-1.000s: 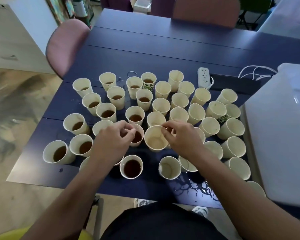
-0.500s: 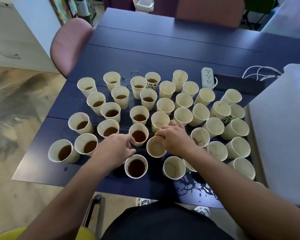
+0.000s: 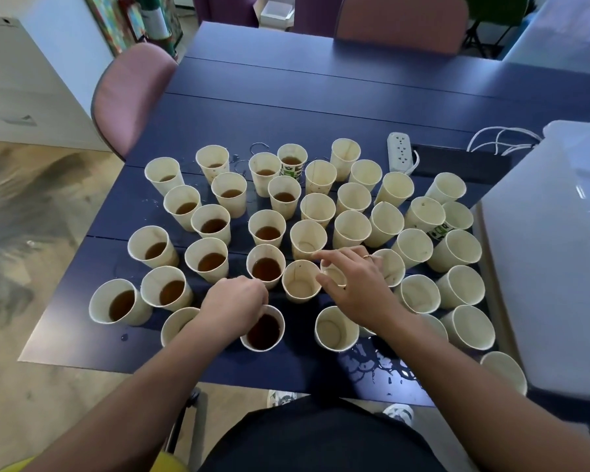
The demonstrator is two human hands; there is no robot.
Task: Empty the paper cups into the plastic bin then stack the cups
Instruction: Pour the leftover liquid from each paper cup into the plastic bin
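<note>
Between both hands [image 3: 234, 306] [image 3: 353, 284], upright empty cup [image 3: 300, 281], touching neither.

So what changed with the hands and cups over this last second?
The left hand drew back toward the person, off the full cup in the third row, and now grips the rim of the nearest full cup. The right hand let go of the empty cup, which now sits nearer the person, and its fingers are spread over the cup beside it. The other cups and the plastic bin stayed put.
</note>
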